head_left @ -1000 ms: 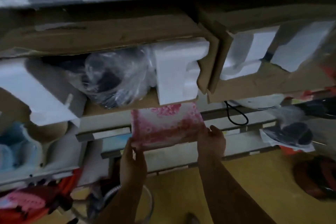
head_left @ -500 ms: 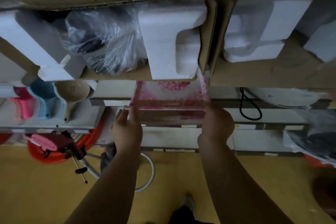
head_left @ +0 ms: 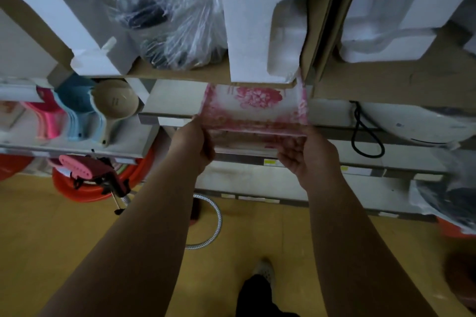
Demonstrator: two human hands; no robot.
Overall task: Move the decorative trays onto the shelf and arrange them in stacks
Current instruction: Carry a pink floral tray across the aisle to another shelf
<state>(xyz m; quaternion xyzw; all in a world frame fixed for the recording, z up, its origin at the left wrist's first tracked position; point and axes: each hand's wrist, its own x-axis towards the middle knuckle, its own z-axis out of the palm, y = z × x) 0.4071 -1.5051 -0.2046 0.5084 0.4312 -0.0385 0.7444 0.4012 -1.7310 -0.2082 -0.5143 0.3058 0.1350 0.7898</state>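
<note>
A pink and white decorative tray [head_left: 253, 108] with a flower print lies partly inside the shelf [head_left: 170, 108], its far half hidden under a cardboard box. More tray edges show stacked beneath its near rim. My left hand [head_left: 192, 145] grips the tray's near left corner. My right hand [head_left: 309, 156] holds the near right corner from below, palm up, fingers curled on the rim.
Cardboard boxes with white foam [head_left: 260, 26] and a plastic-wrapped item [head_left: 170, 13] overhang the shelf. Pastel bowls [head_left: 114, 101] stand at the left, a black cord [head_left: 365, 134] at the right. Red basins [head_left: 85, 188] and a hose [head_left: 211, 224] lie on the yellow floor.
Both hands have pushed the tray deeper onto the shelf, under the box. My view has tilted downward, and my right palm has turned upward under the rim.
</note>
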